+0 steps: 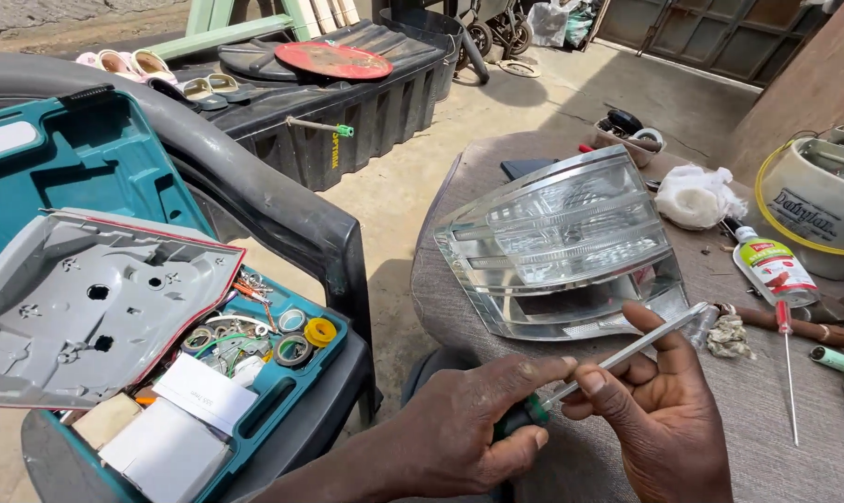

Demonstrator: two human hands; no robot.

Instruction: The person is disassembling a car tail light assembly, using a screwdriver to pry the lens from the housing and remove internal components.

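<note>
Left hand [473,433] closed on the green-black handle of a screwdriver [594,368], right hand [659,410] pinching the shaft between its fingers [591,380] — steadying it, I'd say. The tip sits at the lower right corner of the clear tail-light lens [561,247] lying on the bench [776,438], though contact is hard to confirm. Grey housing [87,312] rests on the teal tool case [87,168], set aside.

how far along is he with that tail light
Done, by the look of it: the clear lens lies apart on the round table, and the grey housing rests separately on the teal tool case. In hand: the left hand grips a screwdriver by its handle while the right hand pinches the shaft. Left: the two halves are not yet joined.
</note>
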